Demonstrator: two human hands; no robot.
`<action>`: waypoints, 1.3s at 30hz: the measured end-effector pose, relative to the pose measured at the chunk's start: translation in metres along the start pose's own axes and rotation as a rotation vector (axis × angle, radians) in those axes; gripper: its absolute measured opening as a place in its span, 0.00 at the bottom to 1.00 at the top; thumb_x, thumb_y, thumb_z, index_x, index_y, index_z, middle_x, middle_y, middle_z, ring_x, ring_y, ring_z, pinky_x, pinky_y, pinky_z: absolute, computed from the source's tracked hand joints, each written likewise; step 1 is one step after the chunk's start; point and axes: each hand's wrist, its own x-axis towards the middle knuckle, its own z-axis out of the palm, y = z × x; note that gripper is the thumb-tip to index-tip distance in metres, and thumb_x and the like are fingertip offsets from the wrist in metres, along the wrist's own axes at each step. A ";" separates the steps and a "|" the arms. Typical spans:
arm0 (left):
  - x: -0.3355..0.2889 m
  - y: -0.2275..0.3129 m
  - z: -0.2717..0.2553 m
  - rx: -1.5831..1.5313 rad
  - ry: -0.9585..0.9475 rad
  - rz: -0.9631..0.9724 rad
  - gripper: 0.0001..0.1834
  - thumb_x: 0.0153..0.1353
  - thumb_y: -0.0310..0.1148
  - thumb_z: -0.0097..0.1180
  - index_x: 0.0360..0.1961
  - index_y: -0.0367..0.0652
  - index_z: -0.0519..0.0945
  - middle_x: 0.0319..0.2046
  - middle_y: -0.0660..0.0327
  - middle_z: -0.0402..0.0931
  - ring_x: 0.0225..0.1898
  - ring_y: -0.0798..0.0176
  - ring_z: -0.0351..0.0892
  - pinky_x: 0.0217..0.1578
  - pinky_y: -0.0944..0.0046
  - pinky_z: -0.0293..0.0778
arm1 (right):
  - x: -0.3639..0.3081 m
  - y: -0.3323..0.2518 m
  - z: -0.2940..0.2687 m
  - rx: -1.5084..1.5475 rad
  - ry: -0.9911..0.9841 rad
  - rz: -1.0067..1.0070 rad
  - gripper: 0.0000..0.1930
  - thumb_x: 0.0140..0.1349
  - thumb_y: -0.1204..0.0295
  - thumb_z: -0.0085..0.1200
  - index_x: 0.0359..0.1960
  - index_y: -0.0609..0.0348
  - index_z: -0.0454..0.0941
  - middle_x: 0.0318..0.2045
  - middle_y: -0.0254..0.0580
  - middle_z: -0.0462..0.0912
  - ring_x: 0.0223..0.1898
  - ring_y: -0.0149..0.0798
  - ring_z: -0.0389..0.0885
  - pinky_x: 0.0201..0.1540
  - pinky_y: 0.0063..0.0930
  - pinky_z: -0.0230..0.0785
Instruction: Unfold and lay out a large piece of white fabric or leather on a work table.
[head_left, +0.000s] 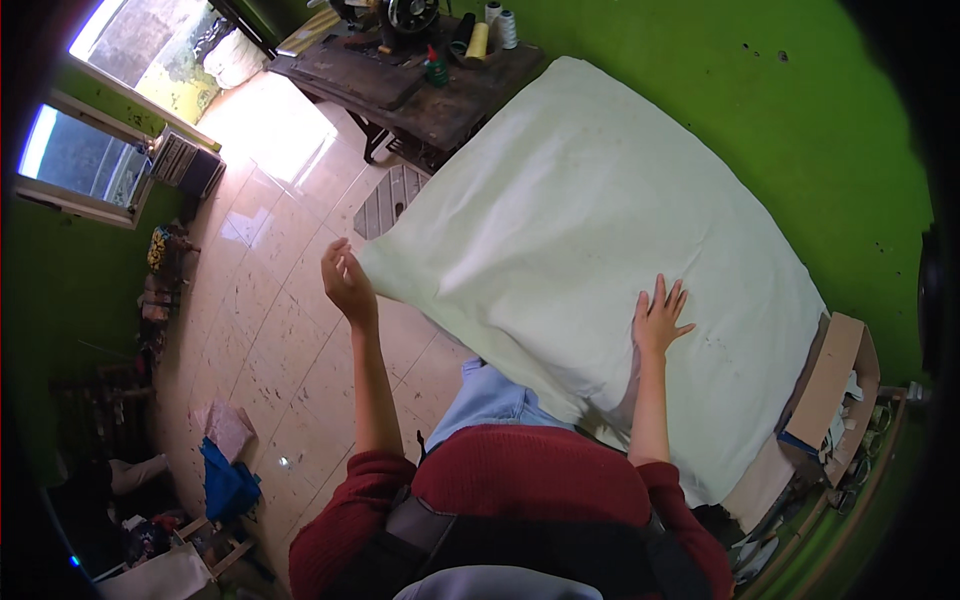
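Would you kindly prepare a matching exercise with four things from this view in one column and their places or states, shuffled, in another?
Column one:
1. Left hand
2. Right hand
3. Green bottle
4. Cardboard box

Column two:
A. Standing on the dark table
B. Beside the right end of the pale cloth
C. At the left corner of the pale cloth, fingers curled
D. Fingers spread, palm down on the pale cloth

Pairs: 1-C, 2-D, 3-A, 4-B.

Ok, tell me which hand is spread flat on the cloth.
The right hand: its fingers are splayed on the cloth, well in from the edge. The left hand is at a corner, fingers bent.
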 end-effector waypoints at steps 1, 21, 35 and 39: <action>-0.003 -0.038 -0.008 -0.187 0.112 -0.215 0.15 0.55 0.25 0.47 0.46 0.39 0.69 0.47 0.57 0.69 0.49 0.59 0.68 0.49 0.64 0.64 | 0.002 -0.007 0.001 0.005 0.012 0.002 0.25 0.60 0.53 0.35 0.61 0.36 0.54 0.65 0.42 0.44 0.66 0.47 0.37 0.53 0.73 0.22; 0.021 -0.109 0.068 -0.124 -0.739 -0.073 0.38 0.33 0.30 0.66 0.52 0.47 0.67 0.56 0.54 0.61 0.57 0.49 0.59 0.54 0.59 0.59 | 0.042 -0.263 0.041 -0.073 0.006 -0.179 0.36 0.51 0.38 0.38 0.62 0.31 0.50 0.65 0.40 0.41 0.66 0.46 0.35 0.54 0.74 0.27; -0.021 -0.157 -0.096 -0.165 -1.106 -0.612 0.17 0.40 0.38 0.68 0.20 0.34 0.77 0.10 0.65 0.62 0.15 0.73 0.57 0.16 0.66 0.57 | 0.043 -0.263 0.041 -0.073 0.017 -0.134 0.35 0.51 0.41 0.41 0.61 0.32 0.52 0.65 0.40 0.43 0.66 0.45 0.38 0.54 0.73 0.28; -0.043 -0.168 -0.163 0.040 -1.194 -0.767 0.17 0.39 0.37 0.68 0.21 0.33 0.77 0.12 0.66 0.65 0.16 0.73 0.60 0.17 0.68 0.60 | 0.040 -0.267 0.043 -0.079 0.009 -0.151 0.35 0.51 0.41 0.40 0.61 0.32 0.52 0.65 0.40 0.43 0.66 0.45 0.38 0.54 0.72 0.28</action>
